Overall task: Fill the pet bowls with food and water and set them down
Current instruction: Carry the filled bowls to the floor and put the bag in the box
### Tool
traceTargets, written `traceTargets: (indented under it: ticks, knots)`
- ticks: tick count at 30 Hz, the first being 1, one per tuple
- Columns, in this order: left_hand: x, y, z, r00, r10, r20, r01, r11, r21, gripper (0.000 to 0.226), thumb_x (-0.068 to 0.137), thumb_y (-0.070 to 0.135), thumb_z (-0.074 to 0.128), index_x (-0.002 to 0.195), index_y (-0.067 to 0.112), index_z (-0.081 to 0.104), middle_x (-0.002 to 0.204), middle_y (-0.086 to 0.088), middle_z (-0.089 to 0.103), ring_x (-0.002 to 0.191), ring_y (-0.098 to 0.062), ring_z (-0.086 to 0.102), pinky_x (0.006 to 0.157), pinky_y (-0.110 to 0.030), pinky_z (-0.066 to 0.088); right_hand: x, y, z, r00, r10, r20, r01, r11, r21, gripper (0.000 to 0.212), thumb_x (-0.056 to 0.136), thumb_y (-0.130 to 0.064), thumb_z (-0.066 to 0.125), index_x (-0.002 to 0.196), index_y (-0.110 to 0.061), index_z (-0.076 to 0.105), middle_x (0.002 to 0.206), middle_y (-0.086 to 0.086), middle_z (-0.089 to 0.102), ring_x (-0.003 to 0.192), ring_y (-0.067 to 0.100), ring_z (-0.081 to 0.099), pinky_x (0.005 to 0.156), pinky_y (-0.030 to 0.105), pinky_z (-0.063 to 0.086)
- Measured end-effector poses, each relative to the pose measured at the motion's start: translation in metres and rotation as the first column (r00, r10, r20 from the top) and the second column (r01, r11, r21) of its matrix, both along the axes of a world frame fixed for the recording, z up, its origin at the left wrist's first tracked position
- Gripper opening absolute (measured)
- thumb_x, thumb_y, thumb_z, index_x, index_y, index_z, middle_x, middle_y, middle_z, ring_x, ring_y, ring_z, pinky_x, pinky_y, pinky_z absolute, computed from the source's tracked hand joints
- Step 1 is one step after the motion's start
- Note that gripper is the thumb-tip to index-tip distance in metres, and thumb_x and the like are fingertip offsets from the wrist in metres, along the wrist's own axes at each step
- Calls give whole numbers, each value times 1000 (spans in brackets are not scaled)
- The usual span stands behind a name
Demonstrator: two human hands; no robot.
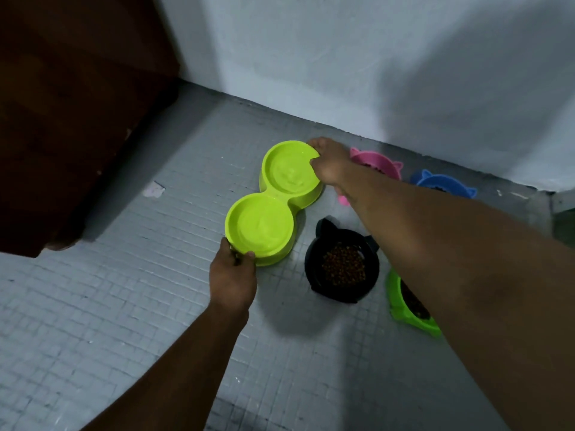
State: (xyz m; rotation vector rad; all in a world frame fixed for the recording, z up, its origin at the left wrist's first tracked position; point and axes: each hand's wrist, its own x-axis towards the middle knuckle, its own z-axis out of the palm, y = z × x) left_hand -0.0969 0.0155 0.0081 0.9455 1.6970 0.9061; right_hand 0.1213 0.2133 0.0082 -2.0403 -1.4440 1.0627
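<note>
A lime-green double bowl (277, 199) is held low over the grey tiled floor (124, 306), near the wall (342, 73); whether its base already rests on the tiles cannot be told. Its near end is gripped by the left hand (232, 275), thumb over the rim, and its far end by the right hand (331, 164), fingers curled round the edge. The moulded plastic is judged stiff and light. A sheen in both wells suggests water, so the piece is likely to slosh if tipped and is best taken at the two ends and kept level. Five dishes are counted: the one double bowl and four single eared bowls. A black bowl (311, 259) with brown kibble (343, 264) stands just beside the double bowl. A green bowl (401, 309) is partly hidden by the right forearm. A pink bowl (376, 160) and a blue bowl (435, 183) stand along the wall.
</note>
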Motion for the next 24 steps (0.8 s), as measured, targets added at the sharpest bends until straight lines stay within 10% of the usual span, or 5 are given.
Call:
traceTargets:
  ticks: [14, 19, 24]
  knots:
    - [-5, 19, 3, 934, -140, -329, 78, 978, -194, 35, 90, 25, 75, 113, -1, 67, 108, -21, 71, 103, -39, 64, 75, -34, 42, -17, 11, -6, 995, 93, 41, -94, 995, 18, 60, 94, -6, 55, 151, -13, 35, 155, 9, 37, 137, 24, 41, 101, 22, 36]
    - [-8, 29, 20, 885, -236, -400, 133, 954, -269, 70, 93, 36, 72, 142, -7, 48, 143, -29, 53, 135, -40, 50, 106, -38, 39, -23, -14, 15, 999, -35, 25, 33, 996, 77, 65, 93, -21, 62, 151, -11, 34, 154, 8, 39, 139, 21, 40, 103, 17, 31]
    - [-2, 30, 62, 883, -269, -384, 184, 952, -244, 67, 92, 36, 71, 142, -3, 50, 142, -24, 56, 132, -37, 52, 106, -38, 41, -12, -61, 60, 996, -39, 79, 35, 998, 51, 62, 92, -29, 64, 147, -12, 41, 150, 10, 45, 133, 24, 48, 103, 22, 39]
